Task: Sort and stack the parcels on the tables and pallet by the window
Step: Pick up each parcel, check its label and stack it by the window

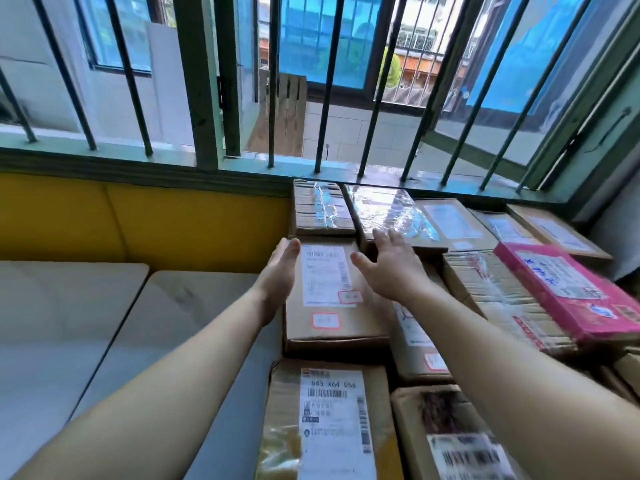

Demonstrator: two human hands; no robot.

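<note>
We see a labelled cardboard box (329, 296) atop the stacked parcels (502, 292) below the window (311, 81). Our left hand (280, 271) lies flat against its left side, fingers pressed together; our right hand (391, 265) hovers above, fingers spread.

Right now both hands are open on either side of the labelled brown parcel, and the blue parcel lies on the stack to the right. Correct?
Not quite: that parcel on the stack to the right is pink, not blue, as the head view shows. The rest holds: left hand and right hand are open on either side of the labelled brown parcel.
</note>
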